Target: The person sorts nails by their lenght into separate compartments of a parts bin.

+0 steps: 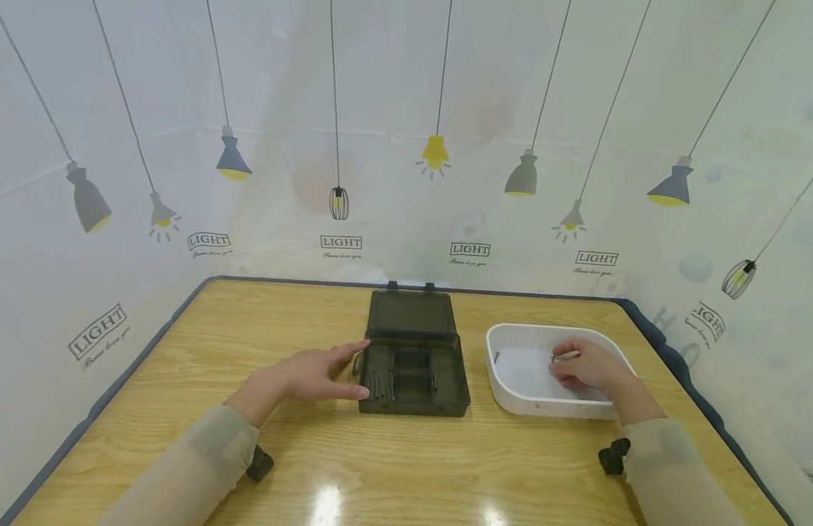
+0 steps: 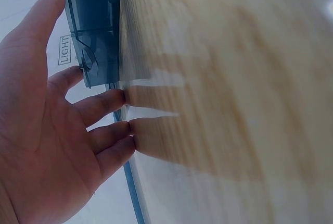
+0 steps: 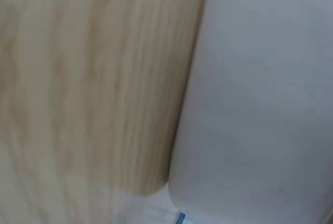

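Observation:
A dark see-through plastic case lies with its lid laid back. Thin metal screws stand side by side in its left compartment, and a single one lies farther right. My left hand spreads thumb and forefinger along the case's left side, touching it; the left wrist view shows the other fingers reaching down beside it. Inside a white tray, my right hand pinches a small screw, mostly hidden by the fingertips. Another screw lies at the tray's left wall.
The wooden table has a dark blue edge and meets a pale wall covering printed with hanging lamps. In the right wrist view the tray's outer wall fills the right half and hides the right hand.

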`<move>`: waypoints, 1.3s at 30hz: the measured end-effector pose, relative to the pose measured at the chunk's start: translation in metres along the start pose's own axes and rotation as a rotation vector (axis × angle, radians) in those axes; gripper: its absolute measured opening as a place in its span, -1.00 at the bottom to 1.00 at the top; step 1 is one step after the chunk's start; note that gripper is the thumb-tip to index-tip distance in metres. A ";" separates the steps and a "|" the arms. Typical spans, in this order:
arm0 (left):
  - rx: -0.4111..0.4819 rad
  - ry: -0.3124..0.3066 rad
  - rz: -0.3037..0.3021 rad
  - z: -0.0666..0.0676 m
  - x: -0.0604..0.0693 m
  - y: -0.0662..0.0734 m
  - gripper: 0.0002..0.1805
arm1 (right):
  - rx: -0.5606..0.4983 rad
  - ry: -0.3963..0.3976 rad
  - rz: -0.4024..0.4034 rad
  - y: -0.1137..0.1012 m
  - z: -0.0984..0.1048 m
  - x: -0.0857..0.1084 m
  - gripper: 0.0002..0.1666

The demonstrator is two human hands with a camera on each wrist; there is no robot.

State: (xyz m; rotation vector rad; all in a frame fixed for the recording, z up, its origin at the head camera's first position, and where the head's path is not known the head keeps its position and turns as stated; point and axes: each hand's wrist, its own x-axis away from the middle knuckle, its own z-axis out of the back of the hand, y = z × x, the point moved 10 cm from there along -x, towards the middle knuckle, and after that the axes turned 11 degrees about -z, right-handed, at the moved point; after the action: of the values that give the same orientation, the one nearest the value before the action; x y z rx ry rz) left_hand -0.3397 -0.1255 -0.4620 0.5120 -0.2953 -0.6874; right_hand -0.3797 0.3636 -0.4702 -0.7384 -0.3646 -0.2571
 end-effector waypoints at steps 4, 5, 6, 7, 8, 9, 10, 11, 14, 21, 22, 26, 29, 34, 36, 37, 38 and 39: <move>-0.003 0.003 0.005 0.000 0.001 0.002 0.15 | -0.018 -0.004 0.003 0.001 -0.002 -0.003 -0.44; -0.003 0.003 0.004 0.000 0.001 0.002 0.15 | -0.022 -0.005 0.005 0.001 -0.003 -0.003 -0.46; -0.004 0.004 0.004 0.000 0.001 0.002 0.15 | -0.020 -0.008 0.014 0.000 -0.003 -0.003 -0.48; -0.007 0.004 0.003 0.000 0.000 0.001 0.15 | -0.025 -0.011 0.016 0.000 -0.004 -0.002 -0.49; -0.007 0.005 0.001 0.000 0.000 0.002 0.15 | -0.024 -0.014 0.021 -0.001 -0.004 -0.001 -0.51; -0.009 0.005 0.001 0.000 0.000 0.001 0.15 | -0.021 -0.014 0.023 -0.002 -0.004 -0.001 -0.52; -0.010 0.006 0.000 0.001 0.000 0.002 0.15 | -0.020 -0.015 0.024 -0.003 -0.005 -0.001 -0.53; -0.011 0.007 0.000 0.001 0.000 0.002 0.15 | -0.012 -0.017 0.029 -0.004 -0.005 0.000 -0.55; -0.012 0.009 0.000 0.001 0.001 0.002 0.15 | 0.009 -0.024 0.036 -0.006 -0.008 0.002 -0.60; -0.012 0.013 -0.010 0.000 -0.001 -0.001 0.16 | 0.027 -0.043 0.034 -0.007 -0.010 0.002 -0.65; -0.012 0.013 -0.014 0.000 -0.002 -0.001 0.16 | 0.027 -0.040 0.028 -0.006 -0.009 0.001 -0.66; -0.007 0.013 -0.018 -0.001 -0.003 -0.002 0.15 | 0.039 -0.030 0.019 -0.005 -0.009 0.001 -0.71; -0.005 0.015 -0.016 -0.001 -0.003 -0.002 0.15 | 0.050 -0.026 0.012 -0.004 -0.009 0.000 -0.74; -0.002 0.014 -0.012 -0.001 -0.002 -0.001 0.15 | 0.078 -0.016 0.001 -0.005 -0.008 0.001 -0.79; -0.002 0.013 -0.010 -0.001 -0.001 -0.001 0.15 | 0.091 -0.010 -0.008 -0.005 -0.008 0.001 -0.78; -0.001 0.012 -0.010 -0.001 -0.001 -0.001 0.15 | 0.102 -0.008 -0.007 -0.005 -0.009 0.001 -0.77; 0.000 0.011 -0.008 0.000 -0.001 -0.001 0.15 | 0.102 -0.005 -0.016 -0.005 -0.008 0.000 -0.77; 0.002 0.011 -0.007 0.000 -0.001 -0.001 0.15 | 0.107 -0.003 -0.019 -0.005 -0.008 0.000 -0.77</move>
State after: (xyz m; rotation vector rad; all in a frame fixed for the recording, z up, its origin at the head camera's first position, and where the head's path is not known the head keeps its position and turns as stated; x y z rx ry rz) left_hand -0.3408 -0.1250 -0.4630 0.5183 -0.2842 -0.6910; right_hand -0.3791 0.3544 -0.4731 -0.6301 -0.3851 -0.2526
